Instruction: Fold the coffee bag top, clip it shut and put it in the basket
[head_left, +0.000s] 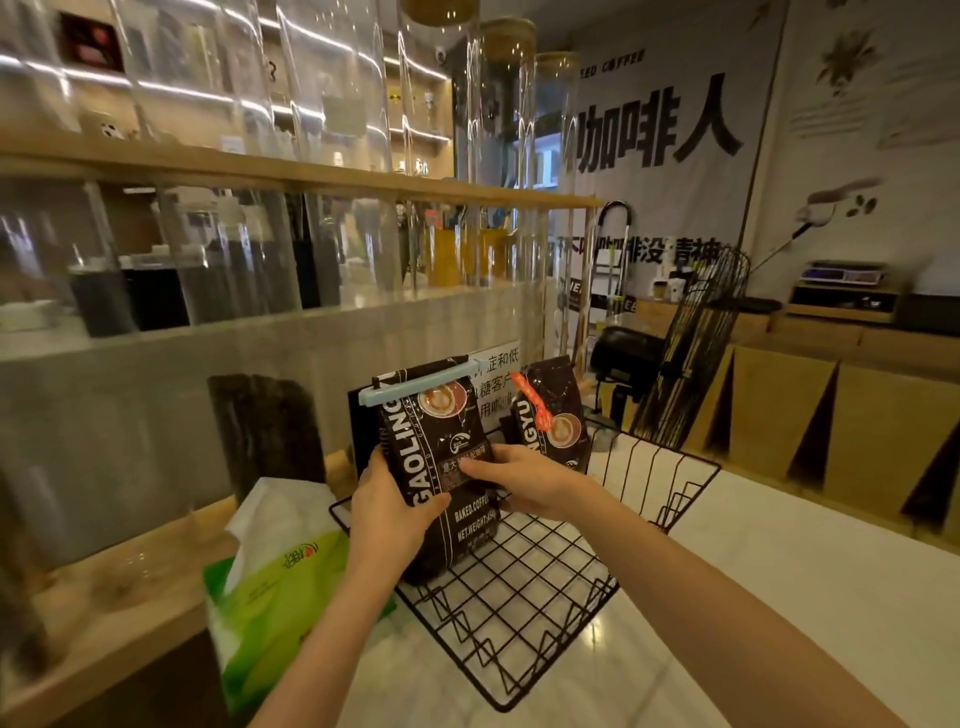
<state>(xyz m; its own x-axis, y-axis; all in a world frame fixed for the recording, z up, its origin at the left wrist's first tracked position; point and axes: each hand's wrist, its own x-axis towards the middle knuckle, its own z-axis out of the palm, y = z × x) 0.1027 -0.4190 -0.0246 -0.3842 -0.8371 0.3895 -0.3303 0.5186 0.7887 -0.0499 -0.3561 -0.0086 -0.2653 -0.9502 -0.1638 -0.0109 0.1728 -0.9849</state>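
Note:
A black coffee bag (441, 426) stands upright in the black wire basket (524, 613), its folded top held by a light blue clip (415, 382). My left hand (387, 506) grips the bag's left side. My right hand (519, 480) holds its right side, fingers across the front label. Behind it, at the basket's back right, a second black coffee bag (558, 415) stands with an orange clip (530, 397) on its top.
A green and white tissue pack (270, 582) lies left of the basket on the wooden ledge. A tall black wire rack (691, 353) leans at the right behind the basket. Cardboard boxes (831, 415) line the right. A glass partition rises behind.

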